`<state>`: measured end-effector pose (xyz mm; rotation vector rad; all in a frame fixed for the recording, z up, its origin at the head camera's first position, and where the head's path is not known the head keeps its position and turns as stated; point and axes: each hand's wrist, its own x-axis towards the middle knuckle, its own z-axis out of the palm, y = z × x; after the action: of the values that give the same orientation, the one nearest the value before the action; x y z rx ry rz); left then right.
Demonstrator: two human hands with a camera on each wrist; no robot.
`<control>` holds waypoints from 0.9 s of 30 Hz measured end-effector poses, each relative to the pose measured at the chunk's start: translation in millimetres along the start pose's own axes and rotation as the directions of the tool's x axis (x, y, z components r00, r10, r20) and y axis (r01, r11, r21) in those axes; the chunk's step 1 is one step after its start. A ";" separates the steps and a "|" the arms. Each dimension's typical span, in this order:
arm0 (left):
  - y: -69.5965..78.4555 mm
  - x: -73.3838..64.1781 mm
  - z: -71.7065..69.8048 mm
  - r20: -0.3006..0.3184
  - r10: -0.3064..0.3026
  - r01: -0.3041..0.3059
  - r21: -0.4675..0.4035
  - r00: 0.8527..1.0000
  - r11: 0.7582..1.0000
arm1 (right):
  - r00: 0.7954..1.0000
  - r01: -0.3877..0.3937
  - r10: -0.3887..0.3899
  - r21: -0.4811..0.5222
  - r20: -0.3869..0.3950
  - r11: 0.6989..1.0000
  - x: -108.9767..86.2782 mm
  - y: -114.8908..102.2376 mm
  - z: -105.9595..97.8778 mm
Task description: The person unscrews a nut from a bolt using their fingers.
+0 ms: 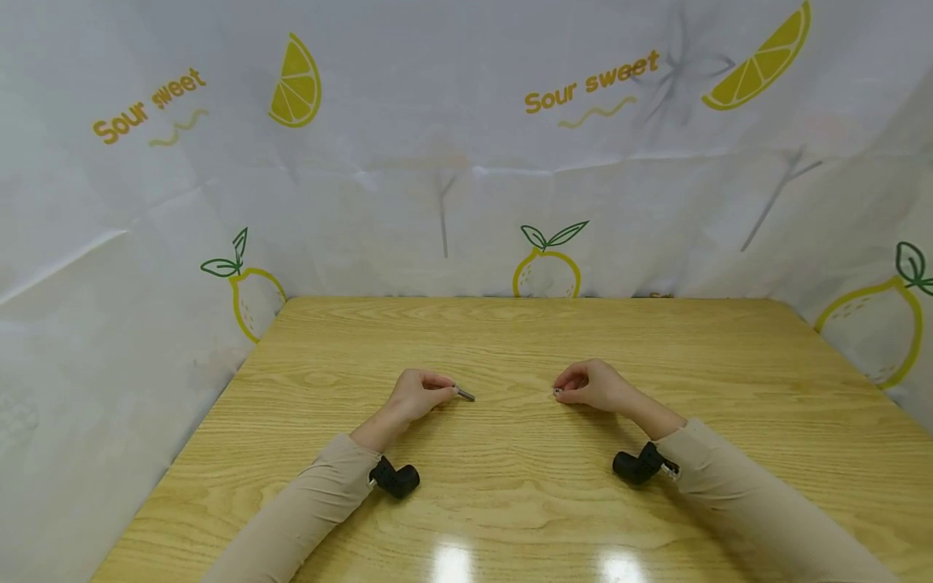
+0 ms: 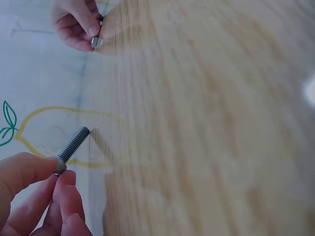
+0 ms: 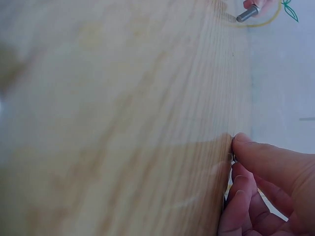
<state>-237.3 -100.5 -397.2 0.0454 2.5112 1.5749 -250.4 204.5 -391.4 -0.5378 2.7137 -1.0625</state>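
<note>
My left hand [image 1: 421,395] pinches a grey metal bolt [image 2: 74,144] by its head end between thumb and fingers. The threaded shank points away from the fingertips, toward the right hand, and slants up in the left wrist view. Across a gap, my right hand [image 1: 598,387] holds a small silver nut [image 1: 557,392] between thumb and fingertips, close over the wooden table [image 1: 510,453]. In the right wrist view, the thumb and fingers mostly hide this nut, while the bolt [image 3: 247,14] shows at the top.
A white cloth [image 1: 408,97] printed with lemons hangs behind the table and along its sides. Black wrist cameras sit below both hands, the left one [image 1: 397,479] and the right one [image 1: 636,465]. Bright light reflections lie on the near tabletop.
</note>
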 end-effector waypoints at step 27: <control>2.0 -5.1 -1.5 0.017 0.125 -0.124 0.327 0.992 0.937 | 1.000 -0.004 0.004 -0.004 -0.005 1.000 -0.4 0.4 0.8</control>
<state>-232.7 -101.6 -394.0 0.2504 2.7947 1.1770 -249.9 204.5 -392.3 -0.5300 2.7211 -1.0589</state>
